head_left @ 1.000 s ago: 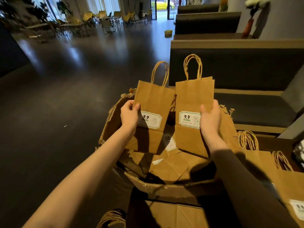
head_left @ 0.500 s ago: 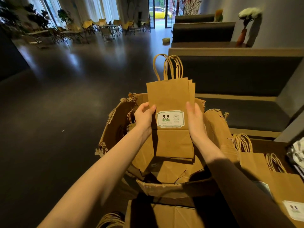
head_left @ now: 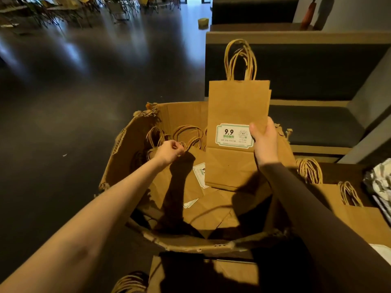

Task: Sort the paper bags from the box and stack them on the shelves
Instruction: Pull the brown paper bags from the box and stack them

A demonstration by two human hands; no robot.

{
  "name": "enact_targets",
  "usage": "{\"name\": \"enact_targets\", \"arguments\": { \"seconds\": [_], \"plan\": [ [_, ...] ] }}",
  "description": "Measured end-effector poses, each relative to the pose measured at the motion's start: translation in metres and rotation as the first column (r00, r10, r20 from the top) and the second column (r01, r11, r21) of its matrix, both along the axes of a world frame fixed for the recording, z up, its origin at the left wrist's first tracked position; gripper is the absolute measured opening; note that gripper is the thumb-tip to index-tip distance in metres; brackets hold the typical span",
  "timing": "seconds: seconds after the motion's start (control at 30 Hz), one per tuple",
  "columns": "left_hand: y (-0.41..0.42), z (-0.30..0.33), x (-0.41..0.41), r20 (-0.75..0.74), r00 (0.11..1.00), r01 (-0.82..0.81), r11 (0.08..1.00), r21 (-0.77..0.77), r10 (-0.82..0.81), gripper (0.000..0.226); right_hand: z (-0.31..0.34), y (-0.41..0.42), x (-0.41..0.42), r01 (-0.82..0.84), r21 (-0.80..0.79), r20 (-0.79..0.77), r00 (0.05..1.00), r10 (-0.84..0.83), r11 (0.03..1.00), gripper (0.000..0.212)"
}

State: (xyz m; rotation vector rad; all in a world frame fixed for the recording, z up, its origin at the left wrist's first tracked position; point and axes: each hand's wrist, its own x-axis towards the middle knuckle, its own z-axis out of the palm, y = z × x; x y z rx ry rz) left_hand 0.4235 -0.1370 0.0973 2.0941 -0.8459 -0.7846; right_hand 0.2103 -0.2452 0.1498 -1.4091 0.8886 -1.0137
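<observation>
A torn cardboard box (head_left: 135,142) stands in front of me with several flat brown paper bags inside. My right hand (head_left: 264,138) grips two stacked paper bags (head_left: 237,106) by their right edge and holds them upright over the box, white "9.9" label facing me. My left hand (head_left: 170,150) is down inside the box at the left, fingers pinching the twine handle (head_left: 186,144) of a bag lying there (head_left: 179,187). More twine handles show behind that hand.
More brown bags (head_left: 330,197) lie on a surface at the right, beside crinkled foil-like material (head_left: 378,182). Dark upholstered benches (head_left: 306,70) rise behind the box. Dark glossy floor spreads left, with chairs far back. Another bag lies below the box (head_left: 190,275).
The two bags, held apart a second ago, were brought together into one stack. My left hand let go of the stack and dropped into the box onto a bag handle.
</observation>
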Motion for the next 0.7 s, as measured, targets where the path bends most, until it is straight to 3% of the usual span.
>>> {"name": "enact_targets", "arguments": {
  "seconds": [0.07, 0.2, 0.33, 0.53, 0.7],
  "plan": [
    [-0.009, -0.019, 0.003, 0.119, 0.991, 0.039, 0.988, 0.147, -0.056, 0.003, -0.005, -0.008, 0.002, 0.007, 0.017, 0.007, 1.000, -0.007, 1.000, 0.028],
    [-0.024, -0.044, -0.005, 0.287, 0.936, 0.081, 0.918, 0.387, -0.204, 0.042, -0.022, -0.021, 0.003, 0.027, -0.065, -0.015, 1.000, -0.028, 0.997, 0.015],
    [-0.032, -0.062, -0.009, 0.450, 0.809, 0.085, 0.832, 0.548, -0.379, 0.071, -0.036, -0.028, 0.008, 0.067, -0.140, -0.106, 0.991, -0.082, 0.988, 0.014],
    [-0.035, -0.075, -0.009, 0.531, 0.710, 0.073, 0.797, 0.599, -0.463, 0.084, -0.049, -0.033, 0.006, 0.070, -0.080, -0.128, 0.989, -0.080, 0.994, 0.005],
    [-0.034, -0.076, -0.014, 0.469, 0.799, 0.075, 0.835, 0.544, -0.377, 0.088, -0.051, -0.030, 0.002, 0.084, -0.072, -0.109, 0.990, -0.091, 0.994, 0.034]
  ]
}}
